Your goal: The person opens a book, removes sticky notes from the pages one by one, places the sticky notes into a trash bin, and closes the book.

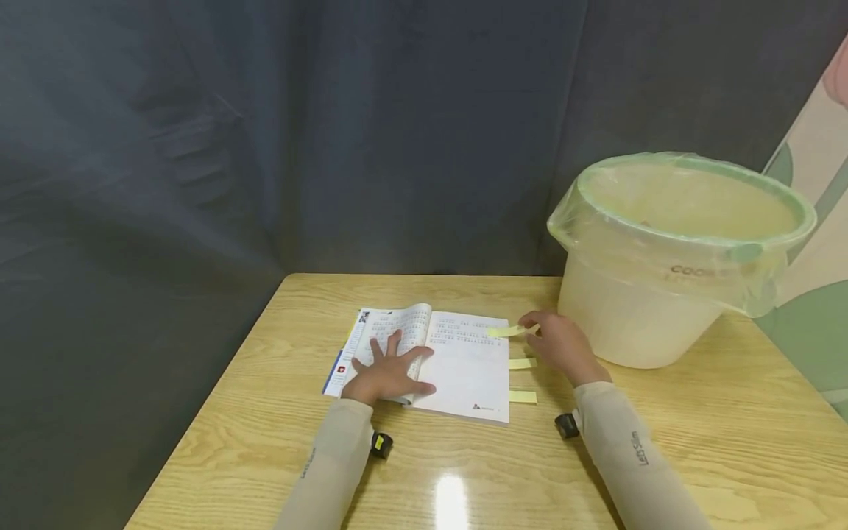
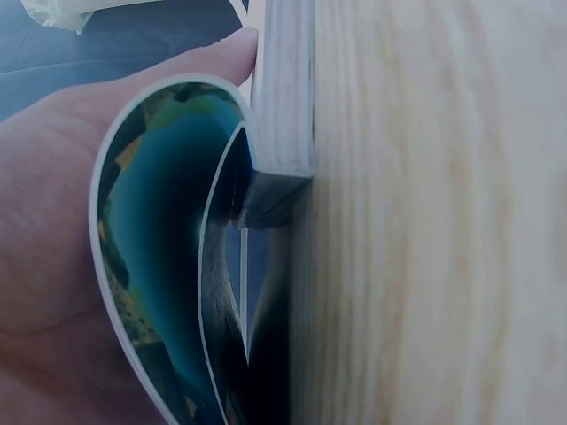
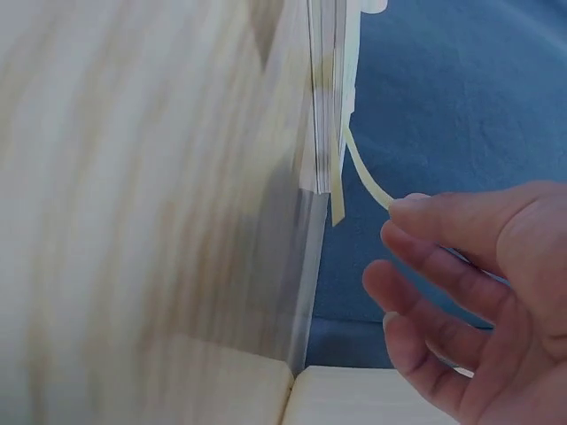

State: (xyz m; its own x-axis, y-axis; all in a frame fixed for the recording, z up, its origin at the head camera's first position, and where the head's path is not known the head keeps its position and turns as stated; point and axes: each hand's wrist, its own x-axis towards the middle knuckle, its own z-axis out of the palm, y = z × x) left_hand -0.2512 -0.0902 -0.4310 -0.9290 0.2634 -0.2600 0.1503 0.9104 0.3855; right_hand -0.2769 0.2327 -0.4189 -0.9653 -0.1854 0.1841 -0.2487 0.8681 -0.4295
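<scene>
An open book (image 1: pixel 467 379) lies on the table, its left pages bowed up near the spine. My left hand (image 1: pixel 387 374) presses down on those left pages with fingers spread. In the left wrist view the book's soft cover (image 2: pixel 100 208) curls into a loop beside the palm. At the upper right edge of the right page, my right hand (image 1: pixel 563 346) pinches the outer end of a yellow sticky strip (image 1: pixel 505 332) between thumb and index finger. The right wrist view shows this strip (image 3: pixel 363 173) bent away from the pages. Two more yellow strips (image 1: pixel 522 364) stick out below it.
A large whitish bin (image 1: pixel 629 316) lined with a thin greenish plastic bag (image 1: pixel 662 235) stands just beyond my right hand. The wooden table (image 1: pixel 457 456) has its far edge against a dark curtain (image 1: pixel 424 147). A patterned wall panel (image 1: pixel 821 206) is at the right.
</scene>
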